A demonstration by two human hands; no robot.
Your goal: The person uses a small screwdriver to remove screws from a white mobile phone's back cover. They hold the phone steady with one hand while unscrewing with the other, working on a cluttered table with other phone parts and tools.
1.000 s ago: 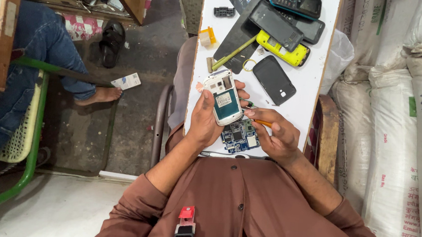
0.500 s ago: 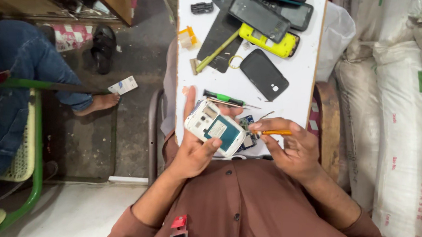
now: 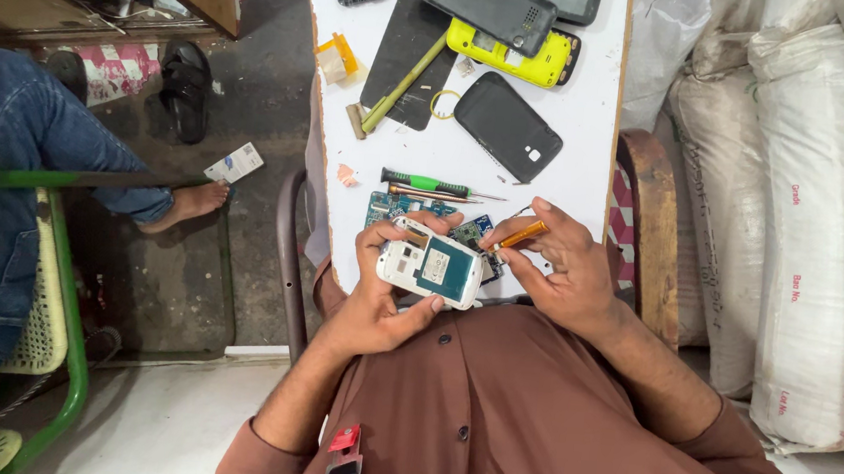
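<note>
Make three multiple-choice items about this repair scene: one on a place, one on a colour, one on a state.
1. Where does the black phone back cover lie?
A. On the white table, beyond the hands
B. On the floor
C. In the left hand

2. What colour is the handle of the screwdriver lying on the table?
A. Red
B. Green
C. White

3. In what state is the white phone in the left hand?
A. Closed with its cover
B. Open at the back, inner parts showing
C. Wrapped in plastic

Answers: A, it rests near the yellow phone; B, the grip is green; B, its back is uncovered, while the right hand holds an orange tool.
</note>
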